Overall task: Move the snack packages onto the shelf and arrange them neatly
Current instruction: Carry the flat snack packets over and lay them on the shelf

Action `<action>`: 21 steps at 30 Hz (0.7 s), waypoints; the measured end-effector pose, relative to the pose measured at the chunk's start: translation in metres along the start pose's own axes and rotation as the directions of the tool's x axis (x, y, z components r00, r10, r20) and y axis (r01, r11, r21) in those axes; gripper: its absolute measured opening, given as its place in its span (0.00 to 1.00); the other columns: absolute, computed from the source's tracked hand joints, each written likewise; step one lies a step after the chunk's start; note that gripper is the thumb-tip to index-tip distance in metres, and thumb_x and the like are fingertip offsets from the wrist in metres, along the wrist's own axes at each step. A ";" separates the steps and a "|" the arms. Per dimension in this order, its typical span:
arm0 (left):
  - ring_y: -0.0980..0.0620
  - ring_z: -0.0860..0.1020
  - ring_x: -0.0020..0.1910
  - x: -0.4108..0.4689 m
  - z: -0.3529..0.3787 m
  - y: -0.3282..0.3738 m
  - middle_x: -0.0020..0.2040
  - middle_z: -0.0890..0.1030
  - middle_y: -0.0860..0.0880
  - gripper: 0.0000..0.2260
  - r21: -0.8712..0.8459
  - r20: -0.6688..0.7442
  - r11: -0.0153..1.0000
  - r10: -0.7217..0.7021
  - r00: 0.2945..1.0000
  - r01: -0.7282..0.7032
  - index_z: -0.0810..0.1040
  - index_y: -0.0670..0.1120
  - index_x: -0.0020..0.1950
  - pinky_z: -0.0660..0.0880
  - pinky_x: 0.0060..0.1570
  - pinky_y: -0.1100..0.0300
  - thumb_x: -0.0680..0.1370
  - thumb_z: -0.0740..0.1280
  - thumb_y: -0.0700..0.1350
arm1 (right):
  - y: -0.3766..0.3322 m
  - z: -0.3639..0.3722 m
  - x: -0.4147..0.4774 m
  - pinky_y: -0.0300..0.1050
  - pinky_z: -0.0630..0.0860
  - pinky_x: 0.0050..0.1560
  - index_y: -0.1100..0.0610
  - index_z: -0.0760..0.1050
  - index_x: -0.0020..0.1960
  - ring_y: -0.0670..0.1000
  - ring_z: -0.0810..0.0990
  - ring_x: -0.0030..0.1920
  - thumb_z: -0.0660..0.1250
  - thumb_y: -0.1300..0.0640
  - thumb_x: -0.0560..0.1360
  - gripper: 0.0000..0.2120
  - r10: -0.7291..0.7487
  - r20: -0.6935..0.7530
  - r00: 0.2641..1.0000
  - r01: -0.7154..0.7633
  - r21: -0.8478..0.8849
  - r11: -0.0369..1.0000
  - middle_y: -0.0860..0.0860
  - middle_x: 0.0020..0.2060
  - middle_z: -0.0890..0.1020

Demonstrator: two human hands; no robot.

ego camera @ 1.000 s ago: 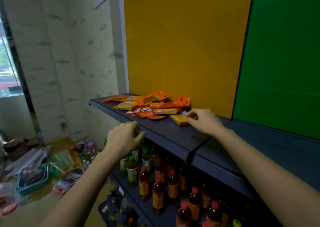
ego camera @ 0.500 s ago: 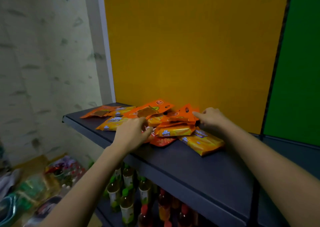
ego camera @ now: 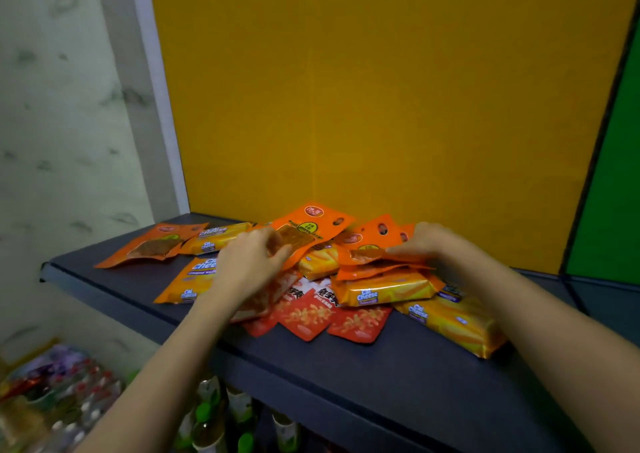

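Both forearms reach up from the lower corners to a heap of snack packages (ego camera: pixel 381 293) on the dark shelf (ego camera: pixel 398 376), against a yellow back panel (ego camera: pixel 381 106). The left hand (ego camera: pixel 247 267), knuckles up and fingers curled, pinches the lower edge of a windowed orange pouch (ego camera: pixel 308 226) tilted up from the pile. The right hand (ego camera: pixel 431 245), palm down and apart from the left, lies on flatter orange pouches (ego camera: pixel 367 272); whether it grips them cannot be told. Bottles (ego camera: pixel 207 416) stand beneath.
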State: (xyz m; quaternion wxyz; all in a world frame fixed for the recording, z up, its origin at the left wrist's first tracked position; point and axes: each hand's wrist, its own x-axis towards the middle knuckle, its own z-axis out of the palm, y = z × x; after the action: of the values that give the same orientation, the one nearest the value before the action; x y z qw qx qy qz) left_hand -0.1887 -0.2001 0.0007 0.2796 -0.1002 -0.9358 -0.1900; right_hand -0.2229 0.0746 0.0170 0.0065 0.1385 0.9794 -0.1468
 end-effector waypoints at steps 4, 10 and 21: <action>0.44 0.77 0.53 0.031 0.012 -0.030 0.51 0.81 0.45 0.12 -0.021 0.047 1.000 -0.003 0.999 0.004 0.79 0.46 0.50 0.69 0.44 0.55 0.75 0.65 0.53 | -0.006 -0.003 0.002 0.41 0.68 0.38 0.62 0.76 0.48 0.57 0.78 0.52 0.67 0.47 0.74 0.17 0.022 -0.024 0.999 -0.021 0.057 0.998 0.59 0.52 0.79; 0.41 0.72 0.62 0.083 0.035 -0.061 0.62 0.75 0.40 0.22 -0.016 0.284 1.000 0.012 0.959 -0.008 0.72 0.41 0.62 0.70 0.58 0.50 0.76 0.64 0.56 | -0.007 -0.010 -0.006 0.41 0.62 0.31 0.56 0.65 0.30 0.46 0.67 0.26 0.64 0.57 0.77 0.18 0.021 -0.140 0.990 0.023 0.304 0.952 0.52 0.29 0.70; 0.49 0.76 0.37 0.127 0.045 -0.070 0.40 0.77 0.46 0.14 -0.366 0.573 0.881 -0.041 0.819 0.300 0.73 0.44 0.43 0.69 0.31 0.60 0.69 0.75 0.49 | 0.006 -0.012 -0.049 0.39 0.64 0.29 0.53 0.66 0.38 0.48 0.72 0.25 0.63 0.60 0.77 0.11 0.234 -0.406 0.883 0.079 0.621 0.779 0.53 0.33 0.74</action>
State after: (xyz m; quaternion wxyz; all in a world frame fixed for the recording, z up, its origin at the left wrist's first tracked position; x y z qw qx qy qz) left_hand -0.3357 -0.2349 0.0166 -0.0494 -0.1242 -0.9135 -0.3843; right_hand -0.1734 0.0705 0.0288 -0.2662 0.2051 0.8413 -0.4233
